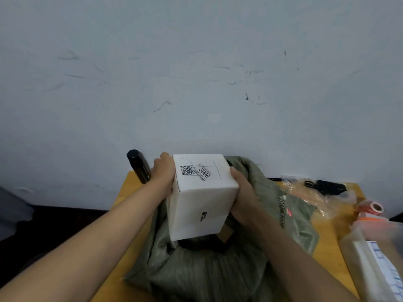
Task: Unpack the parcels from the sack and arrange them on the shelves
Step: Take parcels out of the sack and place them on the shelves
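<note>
- Here the left hand (163,174) grasps the left face of a white box (201,196), fingers curled over its far edge; the right hand (244,194) clasps the opposite face, thumb on the top edge.
- The white box is held between the two hands, just above the open mouth of the green sack (202,269), clear of the desk (325,240).
- Orientation: the printed top face, bearing a QR code and "3008", tilts up and away toward the wall; the long axis appears to run from that face down toward the sack's mouth, leaning toward the viewer.
- Risk, as judged: the hold relies on side pressure against smooth card, so a slackened squeeze could let the box slip back into the sack.
- Risk, as judged: a swing to the left could knock the black bottle (139,166) standing just beside the left hand.
- No shelves are in view.
</note>
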